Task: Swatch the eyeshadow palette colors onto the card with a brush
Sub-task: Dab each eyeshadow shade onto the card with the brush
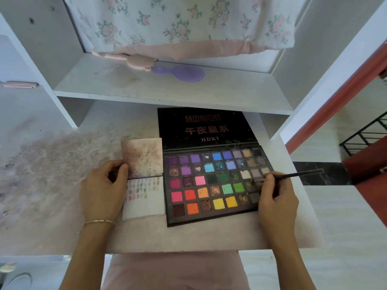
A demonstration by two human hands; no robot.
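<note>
An open eyeshadow palette (pixel 211 185) with several rows of coloured pans lies on the desk, its black lid (pixel 206 128) propped up behind. To its left lies a white folded card (pixel 144 204) with several small colour swatches on its lower half and a stained upper half. My left hand (pixel 103 191) holds the card's left edge, thumb on the fold. My right hand (pixel 276 197) grips a thin black brush (pixel 297 175). The brush tip rests in a dark greenish pan near the palette's right side.
The desk surface (pixel 52 174) is stained with powder on the left. A shelf (pixel 167 88) above holds a purple hairbrush (pixel 182 73) and floral fabric (pixel 178 24). A pink cushion (pixel 173 271) sits below the desk edge. The desk's right edge is close to my right hand.
</note>
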